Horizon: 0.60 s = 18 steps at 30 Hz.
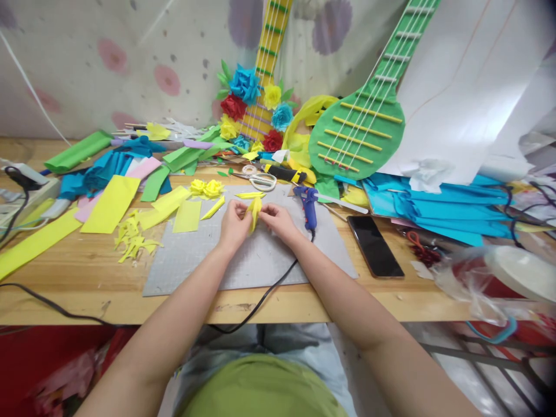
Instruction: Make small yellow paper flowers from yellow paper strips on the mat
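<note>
Over the grey cutting mat (191, 266), my left hand (236, 223) and my right hand (278, 220) pinch a piece of yellow crepe paper (255, 214) between them, its strip standing upright. The fingers of both hands are closed on its two sides. Just left of my hands lie a folded yellow strip (213, 208) and a flat yellow rectangle (187, 216). Behind them sit yellow paper flowers (207, 188) and another folded yellow piece (251, 196). To the right, a blue glue gun (307, 205) rests on the mat, its black cord running toward the table's front edge.
White-handled scissors (263, 182) lie behind the mat. Yellow scraps (134, 237) are scattered at left, near coloured crepe paper. A black phone (376, 246) lies at right, beside a plastic-wrapped tub (516, 272). A green paper instrument (356, 136) and a flowered yellow one (268, 63) lean at the back.
</note>
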Each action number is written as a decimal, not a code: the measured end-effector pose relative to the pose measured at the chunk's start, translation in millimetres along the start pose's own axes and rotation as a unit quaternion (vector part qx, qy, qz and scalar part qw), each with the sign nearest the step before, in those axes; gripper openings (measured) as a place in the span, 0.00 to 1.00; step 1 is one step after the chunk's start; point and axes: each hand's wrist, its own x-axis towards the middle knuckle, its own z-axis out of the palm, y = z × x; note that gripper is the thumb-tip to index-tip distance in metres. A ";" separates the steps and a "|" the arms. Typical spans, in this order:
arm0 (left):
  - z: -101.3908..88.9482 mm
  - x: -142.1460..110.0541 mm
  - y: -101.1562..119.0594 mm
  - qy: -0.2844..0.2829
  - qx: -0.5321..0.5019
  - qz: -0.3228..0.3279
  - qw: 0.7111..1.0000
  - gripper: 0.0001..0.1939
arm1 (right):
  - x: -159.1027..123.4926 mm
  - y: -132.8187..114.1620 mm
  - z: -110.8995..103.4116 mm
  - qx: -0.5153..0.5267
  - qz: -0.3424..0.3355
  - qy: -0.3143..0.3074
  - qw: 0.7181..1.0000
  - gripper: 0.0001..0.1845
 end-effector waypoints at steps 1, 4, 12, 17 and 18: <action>1.3 -0.8 1.7 -0.003 -0.025 -0.013 1.000 0.11 | 1.1 1.8 0.4 -0.006 0.006 0.011 1.000 0.07; 4.0 -2.3 7.8 -0.004 -0.105 -0.062 0.993 0.11 | 3.8 5.5 1.3 -0.018 0.018 0.029 0.999 0.07; 3.1 -2.6 5.6 -0.008 -0.146 -0.076 0.986 0.14 | 4.4 6.7 1.2 -0.018 0.031 0.031 0.999 0.06; 0.8 -1.2 -0.6 -0.008 -0.143 -0.078 0.987 0.17 | 3.7 4.2 0.6 0.015 0.043 0.018 0.999 0.05; 0.5 -1.0 -1.0 -0.009 -0.141 -0.081 0.987 0.17 | 3.6 3.7 0.5 0.023 0.046 0.018 0.999 0.05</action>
